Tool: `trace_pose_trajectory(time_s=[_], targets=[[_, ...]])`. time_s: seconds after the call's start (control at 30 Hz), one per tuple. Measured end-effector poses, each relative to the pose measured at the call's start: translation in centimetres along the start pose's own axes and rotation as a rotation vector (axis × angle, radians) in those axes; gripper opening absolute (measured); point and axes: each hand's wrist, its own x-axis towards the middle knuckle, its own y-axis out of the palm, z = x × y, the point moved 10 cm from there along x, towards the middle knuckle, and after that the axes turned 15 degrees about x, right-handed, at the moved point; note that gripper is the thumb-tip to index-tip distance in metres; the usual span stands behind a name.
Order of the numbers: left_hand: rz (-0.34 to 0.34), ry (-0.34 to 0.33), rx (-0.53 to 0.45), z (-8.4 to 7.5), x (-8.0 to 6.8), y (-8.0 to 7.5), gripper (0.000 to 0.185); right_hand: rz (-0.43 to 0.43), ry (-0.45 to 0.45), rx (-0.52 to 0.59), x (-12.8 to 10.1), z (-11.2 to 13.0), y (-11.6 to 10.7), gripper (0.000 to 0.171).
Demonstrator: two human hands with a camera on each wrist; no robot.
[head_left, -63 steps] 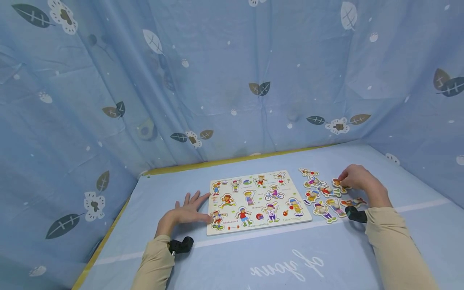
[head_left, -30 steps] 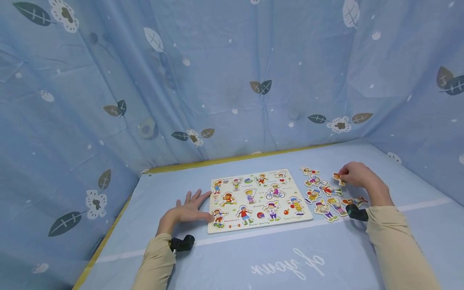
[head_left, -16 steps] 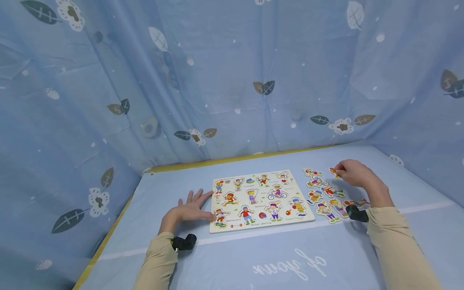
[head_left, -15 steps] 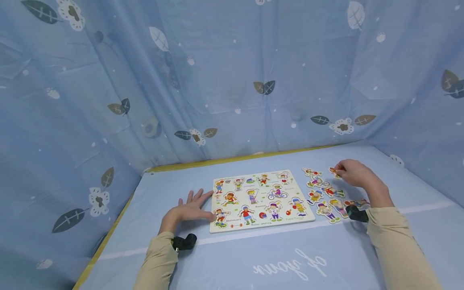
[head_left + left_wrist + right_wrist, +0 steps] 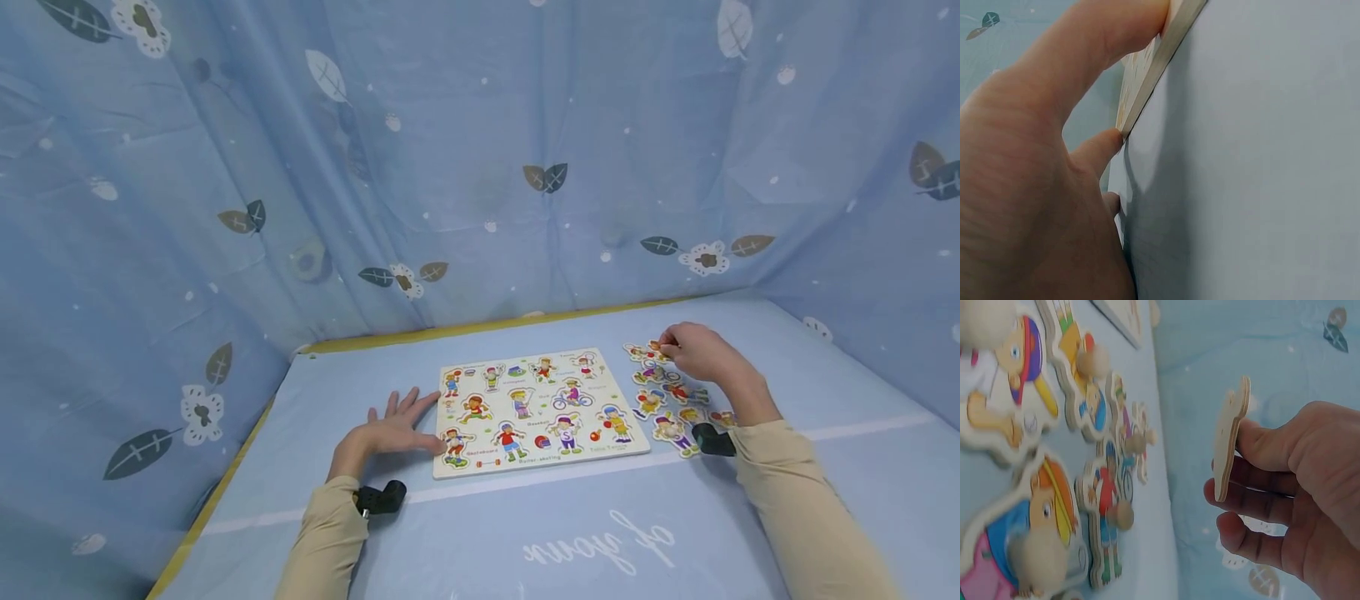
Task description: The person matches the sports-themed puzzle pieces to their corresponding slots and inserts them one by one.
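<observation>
A wooden peg puzzle board printed with children at sports lies flat at the middle of the table. My left hand is at its left edge, fingers spread and straight; in the left wrist view the thumb and a finger touch the board's edge. My right hand pinches a wooden puzzle piece, seen nearly edge-on in the right wrist view and raised off the table. Its picture is turned from that camera. Below the hand lie several loose knobbed puzzle pieces, right of the board.
A blue patterned cloth covers the table. Blue curtains hang behind and at both sides, with a yellow strip along the table's back edge. Black wrist cameras sit on both forearms, above beige sleeves.
My right hand has moved left with the pinched piece, from the far right of the loose pieces to above the back ones. The left hand stays at the board's edge.
</observation>
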Motion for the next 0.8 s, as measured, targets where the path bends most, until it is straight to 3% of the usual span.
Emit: trace_pose_trajectory(time_s=[0.17,0.43,0.8], targets=[[-0.007,0.001,-0.001,0.1,0.2,-0.1,0.108,0.028,-0.081,-0.055,0.6,2.3,1.2,0.016],[-0.006,-0.006,-0.011,0.2,0.6,-0.1,0.108,0.047,-0.121,-0.058,1.1,4.8,3.8,0.015],[-0.007,-0.006,-0.013,0.2,0.3,0.1,0.107,0.116,-0.111,-0.040,2.4,6.9,7.8,0.013]])
